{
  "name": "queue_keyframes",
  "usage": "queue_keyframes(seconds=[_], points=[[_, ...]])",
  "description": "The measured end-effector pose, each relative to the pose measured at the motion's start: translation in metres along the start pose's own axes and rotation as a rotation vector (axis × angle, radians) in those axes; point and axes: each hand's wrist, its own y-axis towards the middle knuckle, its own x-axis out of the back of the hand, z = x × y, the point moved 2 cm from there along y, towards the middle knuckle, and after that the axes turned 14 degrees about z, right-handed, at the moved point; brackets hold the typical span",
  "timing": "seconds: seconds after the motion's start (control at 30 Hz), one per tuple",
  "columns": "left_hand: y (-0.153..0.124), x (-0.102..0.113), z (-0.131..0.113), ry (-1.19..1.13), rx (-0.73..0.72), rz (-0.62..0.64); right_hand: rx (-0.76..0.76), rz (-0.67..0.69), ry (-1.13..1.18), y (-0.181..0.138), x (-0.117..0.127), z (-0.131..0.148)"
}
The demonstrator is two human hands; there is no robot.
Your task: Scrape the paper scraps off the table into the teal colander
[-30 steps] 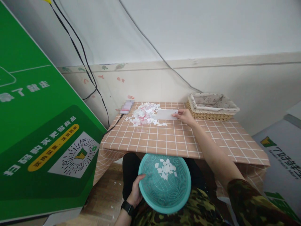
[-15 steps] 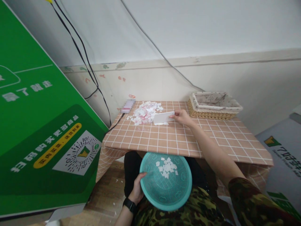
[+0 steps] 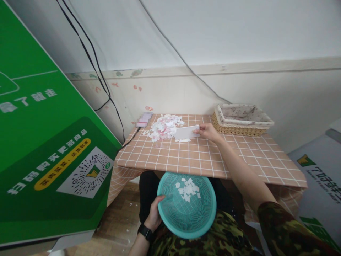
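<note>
My right hand (image 3: 209,132) grips the right end of a flat white card-like piece (image 3: 185,133), which stands on edge over the table. Its left end touches or nearly touches a heap of white and pinkish paper scraps (image 3: 163,127). A few more scraps lie just below the card. With thumb over the rim, my left hand (image 3: 156,213) holds the left side of a round teal plastic basket (image 3: 186,222) on my lap. Small white paper pieces (image 3: 188,190) lie inside the basket.
A checked brown cloth covers the table (image 3: 202,161). At its back right stands a cloth-lined wicker basket (image 3: 242,129). A blurred-out flat object (image 3: 144,120) with a black cable lies at the back left. A green sign panel (image 3: 53,149) rises on the left; a grey cabinet (image 3: 319,170) stands right.
The card and my right hand have shifted very slightly right relative to the scrap heap. My left hand keeps its hold on the teal basket. The whole view has drifted a little.
</note>
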Motion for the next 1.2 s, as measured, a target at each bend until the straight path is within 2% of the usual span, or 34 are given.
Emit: queue_keyframes(seconds=[0.1,0.2,0.43,0.57,0.67,0.77,0.97,1.07,1.2], points=[[0.000,-0.002,-0.001,0.000,-0.001,-0.003,-0.006,0.016,0.042,-0.003,0.008,-0.003],[-0.001,-0.003,-0.002,0.003,0.001,-0.034,0.020,-0.036,0.088,-0.006,0.014,-0.004],[-0.001,-0.002,-0.002,0.017,-0.005,-0.110,-0.005,-0.004,0.012,-0.001,-0.001,-0.002],[0.000,-0.001,-0.001,0.004,-0.010,-0.056,-0.016,0.041,0.014,-0.004,0.006,0.000],[0.001,0.000,0.000,0.000,-0.003,-0.028,0.008,0.004,0.014,-0.006,0.010,0.004],[0.002,0.003,0.000,0.000,-0.004,-0.039,0.025,-0.036,-0.046,-0.005,0.006,0.008],[0.001,0.004,0.001,-0.007,0.009,-0.036,0.039,-0.049,-0.305,0.000,-0.002,0.011],[0.001,0.003,0.000,-0.008,0.012,-0.025,0.054,-0.025,-0.326,-0.002,0.003,0.014],[0.002,0.002,0.000,-0.008,0.016,-0.057,0.055,-0.066,-0.336,-0.004,0.004,0.016]])
